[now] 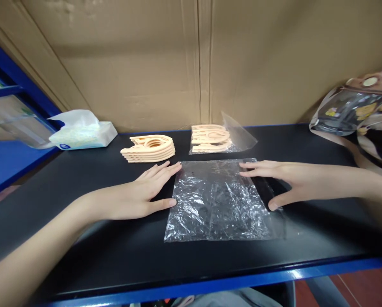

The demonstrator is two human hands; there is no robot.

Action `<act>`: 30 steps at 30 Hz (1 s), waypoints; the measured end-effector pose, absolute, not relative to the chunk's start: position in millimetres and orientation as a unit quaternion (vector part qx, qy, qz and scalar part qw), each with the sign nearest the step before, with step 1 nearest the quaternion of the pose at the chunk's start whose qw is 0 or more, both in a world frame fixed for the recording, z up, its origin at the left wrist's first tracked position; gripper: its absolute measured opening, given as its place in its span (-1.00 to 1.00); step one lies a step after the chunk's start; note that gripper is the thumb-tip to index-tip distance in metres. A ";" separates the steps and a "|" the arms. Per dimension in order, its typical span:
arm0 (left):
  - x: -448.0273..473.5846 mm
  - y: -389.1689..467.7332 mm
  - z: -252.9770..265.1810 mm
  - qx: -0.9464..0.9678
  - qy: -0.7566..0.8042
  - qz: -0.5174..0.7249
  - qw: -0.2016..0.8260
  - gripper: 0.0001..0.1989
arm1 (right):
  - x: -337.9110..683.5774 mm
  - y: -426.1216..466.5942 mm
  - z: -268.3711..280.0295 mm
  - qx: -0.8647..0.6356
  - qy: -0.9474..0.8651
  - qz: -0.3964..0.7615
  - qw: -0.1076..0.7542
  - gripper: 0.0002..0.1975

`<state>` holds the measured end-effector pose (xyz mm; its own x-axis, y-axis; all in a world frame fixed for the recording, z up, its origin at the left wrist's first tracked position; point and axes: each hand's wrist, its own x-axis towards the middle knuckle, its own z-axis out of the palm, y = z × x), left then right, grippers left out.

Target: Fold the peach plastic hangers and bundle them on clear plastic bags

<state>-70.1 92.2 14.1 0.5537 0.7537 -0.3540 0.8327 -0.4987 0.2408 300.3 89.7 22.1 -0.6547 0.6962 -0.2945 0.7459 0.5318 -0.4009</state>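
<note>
A clear plastic bag lies flat and wrinkled on the black tabletop. My left hand rests at its left edge, fingers stretched out and thumb apart, the tips touching the film. On the opposite side my right hand is open, with two fingertips on the bag's upper right corner and the thumb by its right edge. Beyond my left hand sits a stack of cream folding hangers. More cream folding hangers lie in a clear bag behind the flat one.
A tissue pack stands at the back left beside a blue metal frame. At the far right is a clear bottle with a strap. A cardboard wall closes off the back; the table's blue edge runs along the front.
</note>
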 end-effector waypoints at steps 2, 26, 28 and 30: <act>-72.0 93.0 13.0 0.863 0.458 -0.095 0.189 -0.20 | 304.1 91.4 22.7 0.428 0.873 -0.229 0.045 -0.18; -128.1 188.1 64.6 0.848 0.527 -0.011 0.062 -0.06 | 301.5 101.6 16.6 0.393 0.901 -0.133 -0.126 -0.54; -130.0 193.3 64.9 0.843 0.528 -0.028 0.102 -0.06 | 300.3 101.1 16.6 0.393 0.900 -0.133 -0.131 -0.55; -130.2 196.1 65.4 0.842 0.521 -0.029 0.135 -0.07 | 299.1 100.4 17.3 0.394 0.900 -0.132 -0.134 -0.57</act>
